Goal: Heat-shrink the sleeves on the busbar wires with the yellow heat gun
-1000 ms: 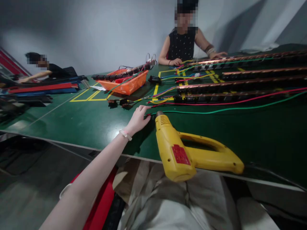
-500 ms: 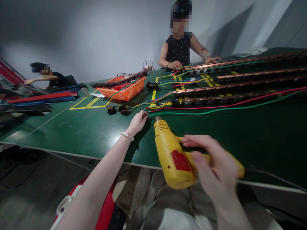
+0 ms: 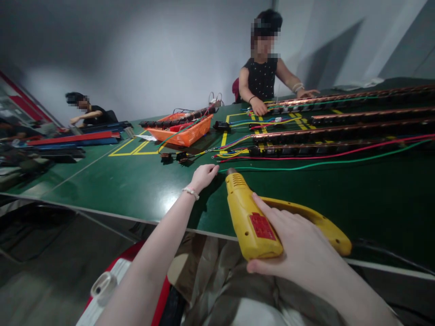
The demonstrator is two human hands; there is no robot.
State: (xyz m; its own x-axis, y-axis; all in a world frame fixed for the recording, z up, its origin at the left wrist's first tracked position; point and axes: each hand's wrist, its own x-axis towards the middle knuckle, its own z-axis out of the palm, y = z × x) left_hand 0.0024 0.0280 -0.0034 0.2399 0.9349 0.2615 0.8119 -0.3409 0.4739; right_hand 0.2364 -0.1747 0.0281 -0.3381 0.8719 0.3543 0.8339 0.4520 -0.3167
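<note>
A yellow heat gun lies on the green table at its near edge, nozzle pointing away from me. My right hand rests over its handle and rear body, thumb under the back end, fingers wrapping the grip. My left hand reaches forward onto the table just left of the nozzle, fingers curled and pinched near the end of a green wire; what it pinches is too small to make out.
Long copper-coloured bars with coloured wires lie across the right of the table. An orange basket stands at the middle back, small black connectors before it. A person sits across the table, another at the far left.
My right hand came into view and has settled onto the heat gun's handle. The left hand has stayed by the nozzle. The view has shifted slightly.
</note>
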